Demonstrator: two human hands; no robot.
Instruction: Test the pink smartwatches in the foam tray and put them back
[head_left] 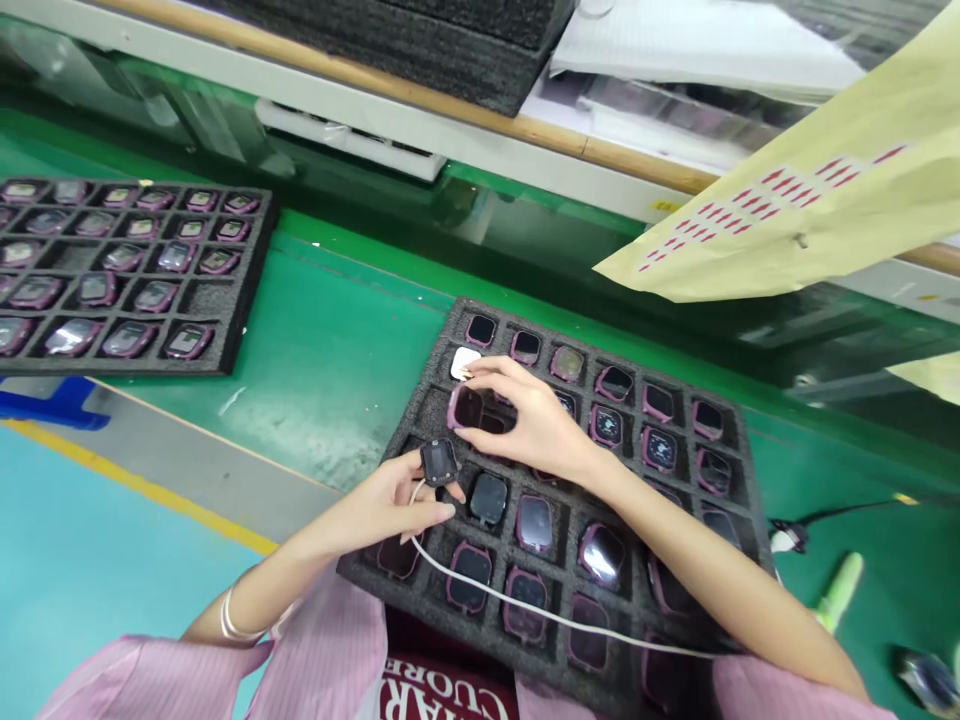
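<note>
Light, hard and smooth: a purple watch pinched by its rim

The purple watch (466,408) is at the tray's upper-left part, towards 10 o'clock from the tray's middle. It looks light and stiff, with a dark face that is probably slick and easy to smear or scratch. The rim seems the best place to take hold, at two opposite edges, with the pads off the glass. The right hand (525,420) reaches in from 4 o'clock and does about that: thumb and index finger pinch the watch across its edges, the other fingers bent above. How hard they press, I cannot tell.

At 12 o'clock from the watch, just beside the fingertips, lies a white square (465,363). At 7 o'clock, the left hand (401,500) holds a black watch (439,462), fingers curled behind it, thumb stretched out below. This one also looks small, rigid and light; the sides are the sensible grip, and the white cable (525,603) running from the left hand towards 4 o'clock could tug at it.

The tray (346,568) is dark and looks like foam, soft against the hard cases, its pockets holding more watches. Farther out, a second tray (251,270) of watches sits between 9 and 10 o'clock, a yellow sheet (787,215) hangs at 2 o'clock, and a green pen (841,588) lies near 4 o'clock.
</note>
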